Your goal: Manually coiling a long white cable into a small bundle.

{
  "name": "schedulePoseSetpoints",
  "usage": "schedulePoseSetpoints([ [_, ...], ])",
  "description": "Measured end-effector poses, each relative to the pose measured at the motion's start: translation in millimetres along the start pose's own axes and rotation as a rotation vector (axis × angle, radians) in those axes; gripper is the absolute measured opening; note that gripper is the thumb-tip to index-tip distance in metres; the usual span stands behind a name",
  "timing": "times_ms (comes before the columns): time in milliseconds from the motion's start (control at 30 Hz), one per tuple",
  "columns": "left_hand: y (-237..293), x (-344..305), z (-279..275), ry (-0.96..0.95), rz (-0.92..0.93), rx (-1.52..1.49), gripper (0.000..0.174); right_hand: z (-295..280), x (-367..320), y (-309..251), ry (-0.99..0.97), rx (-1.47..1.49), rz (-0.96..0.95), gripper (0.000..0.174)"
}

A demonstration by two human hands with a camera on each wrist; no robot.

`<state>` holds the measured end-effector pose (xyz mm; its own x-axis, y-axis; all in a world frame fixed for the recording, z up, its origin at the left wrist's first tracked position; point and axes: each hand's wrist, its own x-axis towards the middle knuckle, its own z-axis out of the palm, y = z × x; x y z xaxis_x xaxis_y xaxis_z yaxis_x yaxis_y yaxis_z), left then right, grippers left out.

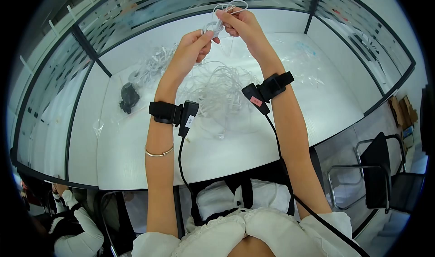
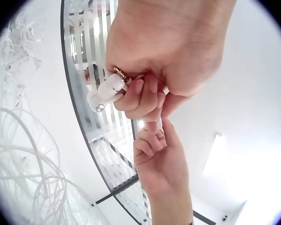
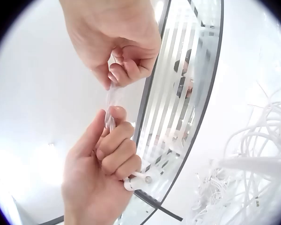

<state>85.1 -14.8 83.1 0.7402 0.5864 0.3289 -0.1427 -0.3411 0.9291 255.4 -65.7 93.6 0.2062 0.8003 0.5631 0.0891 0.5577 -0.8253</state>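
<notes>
Both hands are raised above the far part of the table, gripping one bundle of white earphone cable [image 1: 219, 27]. The left hand [image 1: 192, 48] [image 2: 164, 51] pinches its lower end; from the curled fingers stick out white earbuds [image 2: 107, 89] and a gold-tipped plug [image 2: 121, 73]. The right hand [image 1: 242, 26] [image 3: 114, 37] pinches the upper end between thumb and fingers, with loops standing out above it in the head view. In the right wrist view a short stretch of the bundle [image 3: 111, 96] shows between the two hands.
A tangled heap of white cables [image 1: 217, 89] lies on the white table [image 1: 122, 157]. Behind it is a pile of bagged cables [image 1: 156, 67], with a dark bundle [image 1: 129, 97] at left. Glass-topped partitions enclose the table. A black chair [image 1: 378, 171] stands right; another person [image 1: 79, 230] sits lower left.
</notes>
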Motion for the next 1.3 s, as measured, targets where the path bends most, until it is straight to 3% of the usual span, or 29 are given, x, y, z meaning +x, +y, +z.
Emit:
schedulePoseSetpoints([
  [533,1,-2,2,-0.172,-0.029,0.090,0.029,-31,3,-3,0.158,0.178,-0.071,0.026],
  [867,11,-11,-26,-0.242,-0.113,0.125,0.028,-26,1,-5,0.124,0.173,-0.069,0.025],
  [1033,14,-17,-50,-0.134,-0.058,0.069,0.026,-39,-6,-11,-0.098,-0.060,0.056,0.025],
  [1100,15,-16,-57,-0.090,-0.029,-0.016,0.025,-43,-11,-11,-0.131,-0.163,0.195,0.035],
  [1133,17,-16,-61,-0.061,-0.028,-0.010,0.023,-43,-10,-11,-0.145,-0.339,0.263,0.051],
  [1233,27,-22,-61,0.049,-0.017,0.126,0.023,-55,-10,14,-0.102,-0.846,0.132,0.053],
  [1300,28,-23,-62,0.064,-0.024,0.218,0.022,-58,-9,15,-0.057,-0.868,0.015,0.050],
])
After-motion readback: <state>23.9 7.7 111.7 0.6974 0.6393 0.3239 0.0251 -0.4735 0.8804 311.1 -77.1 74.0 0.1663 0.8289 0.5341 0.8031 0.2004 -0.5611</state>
